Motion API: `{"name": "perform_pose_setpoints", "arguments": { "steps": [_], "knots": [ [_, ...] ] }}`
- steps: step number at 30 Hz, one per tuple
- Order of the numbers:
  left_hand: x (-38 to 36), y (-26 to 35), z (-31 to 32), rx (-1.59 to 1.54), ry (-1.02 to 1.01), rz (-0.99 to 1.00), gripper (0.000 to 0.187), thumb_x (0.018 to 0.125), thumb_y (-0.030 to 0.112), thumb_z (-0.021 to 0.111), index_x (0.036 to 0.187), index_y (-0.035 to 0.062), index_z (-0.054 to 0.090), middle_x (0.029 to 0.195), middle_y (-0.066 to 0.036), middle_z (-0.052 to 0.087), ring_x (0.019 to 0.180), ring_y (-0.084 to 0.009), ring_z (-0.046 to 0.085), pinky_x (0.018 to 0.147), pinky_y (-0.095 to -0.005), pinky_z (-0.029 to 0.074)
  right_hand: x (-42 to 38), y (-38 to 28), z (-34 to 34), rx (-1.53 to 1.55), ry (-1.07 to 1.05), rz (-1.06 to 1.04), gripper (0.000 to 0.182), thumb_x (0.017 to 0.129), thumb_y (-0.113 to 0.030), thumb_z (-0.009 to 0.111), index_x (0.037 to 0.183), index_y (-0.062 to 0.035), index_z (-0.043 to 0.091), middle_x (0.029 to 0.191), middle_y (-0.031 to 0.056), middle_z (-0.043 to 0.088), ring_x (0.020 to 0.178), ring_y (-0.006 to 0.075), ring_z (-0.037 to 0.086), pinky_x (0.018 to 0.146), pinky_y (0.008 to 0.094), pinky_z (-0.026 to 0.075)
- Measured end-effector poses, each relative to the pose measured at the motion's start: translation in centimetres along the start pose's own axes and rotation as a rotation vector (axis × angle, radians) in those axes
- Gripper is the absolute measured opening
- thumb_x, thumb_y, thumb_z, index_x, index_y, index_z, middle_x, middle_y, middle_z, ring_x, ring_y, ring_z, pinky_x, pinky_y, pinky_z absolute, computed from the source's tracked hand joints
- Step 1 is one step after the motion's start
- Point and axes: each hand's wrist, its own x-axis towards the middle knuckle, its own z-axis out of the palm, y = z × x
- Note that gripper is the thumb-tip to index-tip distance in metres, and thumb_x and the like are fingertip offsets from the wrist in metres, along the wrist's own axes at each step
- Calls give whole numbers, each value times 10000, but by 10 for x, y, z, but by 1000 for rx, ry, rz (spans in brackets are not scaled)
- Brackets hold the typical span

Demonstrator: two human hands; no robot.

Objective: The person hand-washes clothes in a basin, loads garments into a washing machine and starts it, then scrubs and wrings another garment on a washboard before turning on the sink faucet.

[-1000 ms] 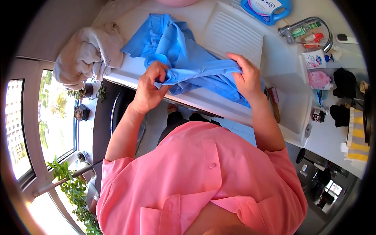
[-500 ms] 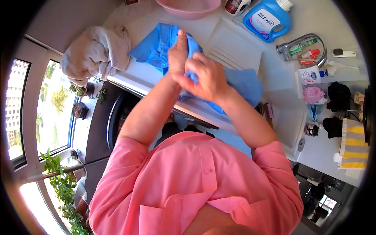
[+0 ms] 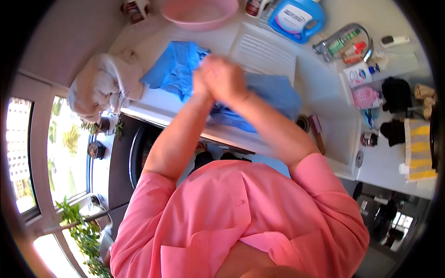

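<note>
A wet-looking blue garment (image 3: 273, 95) is spread across the ribbed washboard and the counter's front edge, with a crumpled part (image 3: 174, 69) to the left. My right hand (image 3: 227, 81) is closed, with its fingers curled around a fold of the garment. My left hand (image 3: 200, 82) is pressed close against it, also closed on the cloth. Both hands are smeared by motion, and the bit of cloth between them is mostly hidden.
The white washboard (image 3: 264, 53) slopes beside the sink basin (image 3: 340, 134). A pink basin (image 3: 199, 16) and a blue detergent jug (image 3: 294, 21) stand behind. A beige towel (image 3: 106, 85) lies at the left. A brush (image 3: 316, 132) rests by the sink, near the faucet (image 3: 324, 48).
My hands have come together over the garment, and the raised left thumb has come down. The camera view has shifted, so the counter things appear lower and more to the left.
</note>
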Motion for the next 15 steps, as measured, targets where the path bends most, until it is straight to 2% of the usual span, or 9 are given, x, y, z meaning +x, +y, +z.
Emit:
{"name": "perform_pose_setpoints", "arguments": {
  "steps": [1,4,6,8,9,11,12,13,15],
  "knots": [
    [1,4,-12,-73,-183,11,294,939,243,404,1065,56,593,888,-72,607,820,-157,553,694,-286,451,-2,-24,-9,14,-51,15,308,875,-271,538,703,-23,599,676,202,593,622,390,578,550,445,453],
    [-28,21,69,409,311,-64,312,936,252,401,1116,53,561,894,-56,606,825,-166,558,700,-285,456,12,2,-13,-71,-57,229,288,843,-277,562,684,-43,619,699,182,608,619,380,583,554,455,454],
    [-19,13,55,427,258,-94,286,939,265,394,1033,72,583,863,-57,595,802,-170,553,679,-286,450,18,10,-14,-172,-14,274,325,872,-264,548,662,-17,567,671,197,584,602,380,567,514,429,440],
    [11,8,-22,-68,-507,-98,363,941,345,423,1115,53,551,1021,-86,599,949,-197,572,804,-301,459,-1,-7,-4,-61,-42,132,258,855,-234,576,697,-30,569,689,180,591,604,373,568,512,419,441],
    [-14,19,32,62,30,-60,263,955,281,381,816,96,505,768,-51,534,730,-197,534,635,-282,430,-6,-25,-8,-1,-13,73,203,842,-208,594,721,-46,568,700,167,593,608,367,572,514,410,444],
    [-4,22,28,222,-92,-43,275,961,241,365,1047,66,559,939,-102,596,880,-187,560,745,-276,444,-1,-9,-15,1,23,31,208,849,-235,587,745,-56,589,714,171,602,632,360,582,527,409,451],
    [-17,23,57,287,252,-62,315,961,226,364,1149,57,552,1022,-127,606,942,-190,561,796,-280,444,4,-3,-24,-25,22,51,237,861,-271,569,761,-59,600,723,171,607,642,368,583,540,417,455],
    [-8,27,41,777,190,15,370,958,221,385,1254,32,502,1157,-155,570,1030,-198,536,881,-283,413,10,15,-35,-135,-132,191,301,874,-340,530,781,-65,611,738,171,615,674,380,584,578,431,459],
    [-6,43,57,969,158,227,441,940,347,439,1152,-22,559,1113,-159,584,1009,-190,539,869,-276,409,26,58,-66,-220,-467,552,488,888,-521,409,877,-85,626,809,177,637,792,393,591,714,446,460]
  ]
}}
